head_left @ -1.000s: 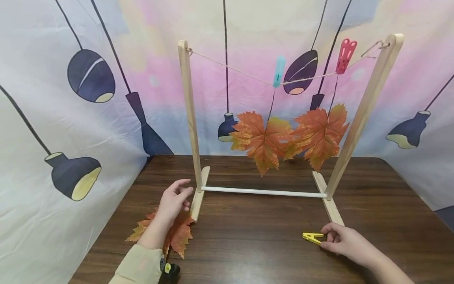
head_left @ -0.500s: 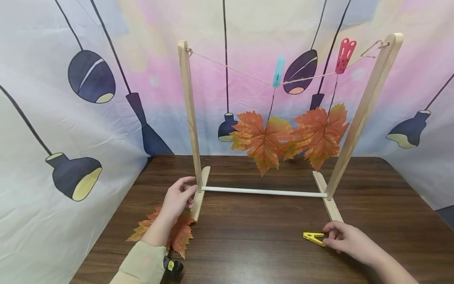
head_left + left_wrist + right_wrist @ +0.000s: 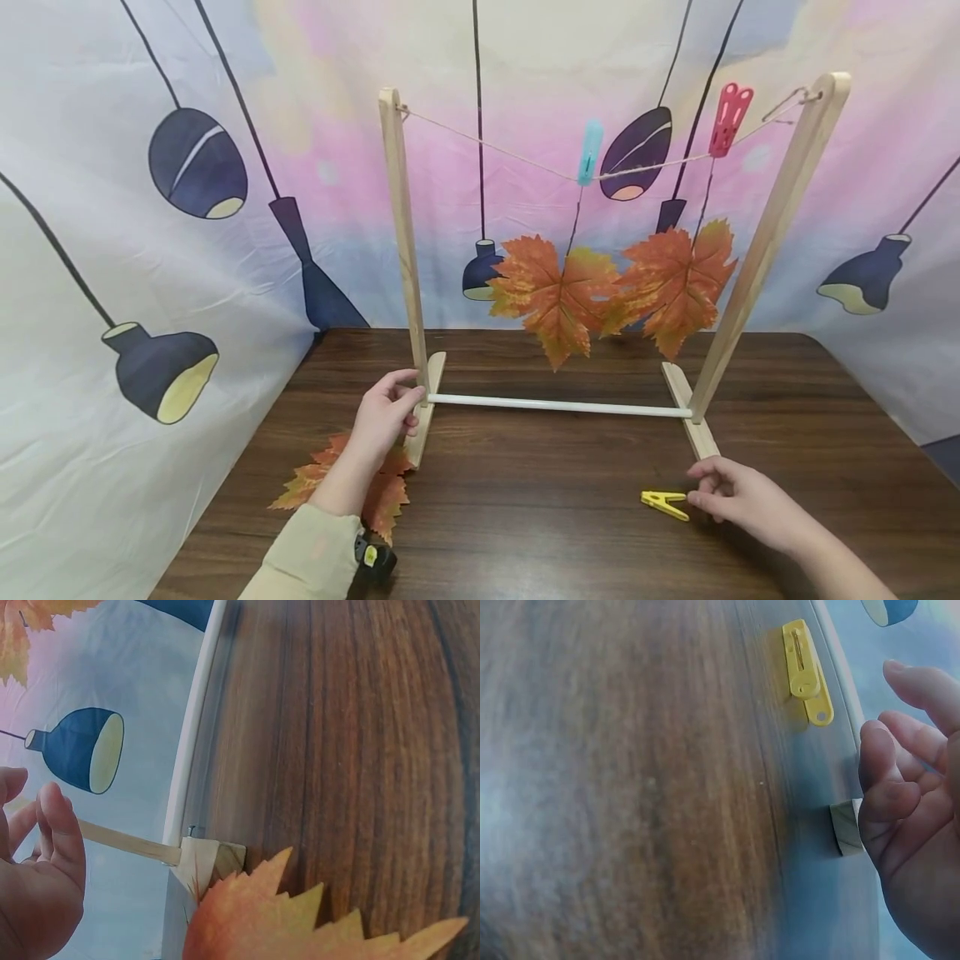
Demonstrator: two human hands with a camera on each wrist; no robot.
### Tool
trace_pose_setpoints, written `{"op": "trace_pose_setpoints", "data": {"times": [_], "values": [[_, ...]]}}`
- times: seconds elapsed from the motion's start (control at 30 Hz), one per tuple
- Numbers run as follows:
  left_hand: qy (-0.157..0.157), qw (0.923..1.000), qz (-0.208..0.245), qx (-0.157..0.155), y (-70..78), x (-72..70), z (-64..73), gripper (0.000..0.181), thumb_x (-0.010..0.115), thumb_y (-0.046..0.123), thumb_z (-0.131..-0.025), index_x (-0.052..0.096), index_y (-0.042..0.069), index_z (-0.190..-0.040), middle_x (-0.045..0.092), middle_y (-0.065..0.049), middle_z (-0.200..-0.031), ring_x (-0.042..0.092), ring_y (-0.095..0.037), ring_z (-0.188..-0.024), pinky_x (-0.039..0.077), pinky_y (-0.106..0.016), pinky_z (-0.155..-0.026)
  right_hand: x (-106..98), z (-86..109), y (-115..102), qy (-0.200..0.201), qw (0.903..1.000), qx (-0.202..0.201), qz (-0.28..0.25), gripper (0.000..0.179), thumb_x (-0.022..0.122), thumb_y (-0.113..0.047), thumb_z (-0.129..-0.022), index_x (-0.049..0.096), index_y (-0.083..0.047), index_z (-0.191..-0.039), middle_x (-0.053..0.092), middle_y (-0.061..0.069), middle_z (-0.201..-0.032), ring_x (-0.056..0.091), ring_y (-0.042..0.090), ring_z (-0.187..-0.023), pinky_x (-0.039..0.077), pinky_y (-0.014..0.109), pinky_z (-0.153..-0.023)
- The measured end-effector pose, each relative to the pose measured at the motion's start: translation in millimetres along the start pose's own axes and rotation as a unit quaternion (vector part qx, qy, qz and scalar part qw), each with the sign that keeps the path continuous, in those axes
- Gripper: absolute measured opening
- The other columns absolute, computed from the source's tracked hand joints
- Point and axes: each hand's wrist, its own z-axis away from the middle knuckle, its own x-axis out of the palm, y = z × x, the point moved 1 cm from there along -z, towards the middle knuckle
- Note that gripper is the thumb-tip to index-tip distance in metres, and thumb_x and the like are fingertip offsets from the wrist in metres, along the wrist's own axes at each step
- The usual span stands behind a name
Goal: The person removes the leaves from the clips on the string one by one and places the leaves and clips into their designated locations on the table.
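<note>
My left hand (image 3: 384, 418) is beside the lower left wooden post (image 3: 406, 242), its fingertips at the post's edge and fingers loosely bent. In the left wrist view the post runs behind the fingers; contact cannot be told. An orange maple leaf (image 3: 388, 498) lies on the table, partly under that forearm. My right hand (image 3: 742, 502) hovers by the right foot (image 3: 699, 437) of the frame, its fingers relaxed and holding nothing. Just left of its fingertips, a yellow clothespin (image 3: 665, 504) lies on the table, apart from the hand in the right wrist view (image 3: 801, 664).
Between the posts sags a twine line (image 3: 495, 148). A blue clothespin (image 3: 589, 154) and a red clothespin (image 3: 731, 121) hang two orange leaves, left leaf (image 3: 558, 292) and right leaf (image 3: 678, 287). A white rod (image 3: 558, 406) joins the posts low down.
My left hand has moved slightly right, up to the left post. The right hand has drawn back a little from the yellow clothespin, which stays on the table.
</note>
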Motion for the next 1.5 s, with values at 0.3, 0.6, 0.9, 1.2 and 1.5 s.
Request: {"op": "trace_pose_setpoints", "data": {"times": [0.3, 0.6, 0.9, 1.2, 1.5], "values": [[-0.008, 1.0, 0.006, 0.0, 7.8, 4.4, -2.0, 0.036, 0.06, 0.014, -0.092, 0.055, 0.01, -0.127, 0.056, -0.02, -0.094, 0.052, -0.014, -0.051, 0.05, -0.027, -0.048, -5.6, -2.7, -7.9, 0.023, 0.9995, 0.001, 0.019, 0.033, 0.064, -0.02, -0.09, 0.055, 0.003, -0.111, 0.053, 0.0, -0.08, 0.054, 0.007, -0.061, 0.046, 0.024, -0.055], [-0.019, 0.9997, 0.013, -0.004, 11.9, 8.5, -2.7, 0.034, 0.059, 0.014, -0.093, 0.055, 0.011, -0.127, 0.057, -0.016, -0.094, 0.052, -0.015, -0.052, 0.05, -0.028, -0.049, -7.9, -4.3, -12.0, 0.05, 0.9983, -0.014, 0.027, 0.03, 0.066, -0.019, -0.089, 0.057, 0.002, -0.108, 0.054, -0.002, -0.078, 0.054, 0.007, -0.06, 0.047, 0.025, -0.053], [-0.026, 0.999, 0.035, -0.009, 6.3, 14.4, 0.8, 0.035, 0.061, 0.013, -0.091, 0.055, 0.009, -0.126, 0.057, -0.018, -0.095, 0.052, -0.014, -0.051, 0.051, -0.028, -0.048, -10.4, -7.8, -14.1, 0.062, 0.9977, -0.003, 0.025, 0.031, 0.066, -0.019, -0.088, 0.057, 0.002, -0.109, 0.054, -0.002, -0.078, 0.054, 0.008, -0.06, 0.045, 0.024, -0.054], [-0.03, 0.9981, 0.052, -0.006, 8.5, 21.8, 4.9, 0.036, 0.063, 0.014, -0.09, 0.056, 0.01, -0.125, 0.06, -0.019, -0.097, 0.052, -0.015, -0.051, 0.05, -0.028, -0.047, -13.2, -12.2, -23.0, 0.081, 0.9965, -0.005, 0.021, 0.031, 0.066, -0.018, -0.088, 0.057, 0.002, -0.109, 0.055, 0.001, -0.08, 0.054, 0.007, -0.063, 0.046, 0.025, -0.054], [-0.044, 0.9967, 0.063, -0.027, 25.2, 24.5, 15.5, 0.038, 0.061, 0.009, -0.091, 0.053, 0.007, -0.128, 0.059, -0.02, -0.097, 0.052, -0.015, -0.052, 0.05, -0.027, -0.048, -19.6, -17.9, -29.1, 0.12, 0.992, -0.027, 0.024, 0.028, 0.066, -0.012, -0.088, 0.057, 0.003, -0.109, 0.057, -0.001, -0.082, 0.054, 0.006, -0.065, 0.044, 0.025, -0.052]]}}
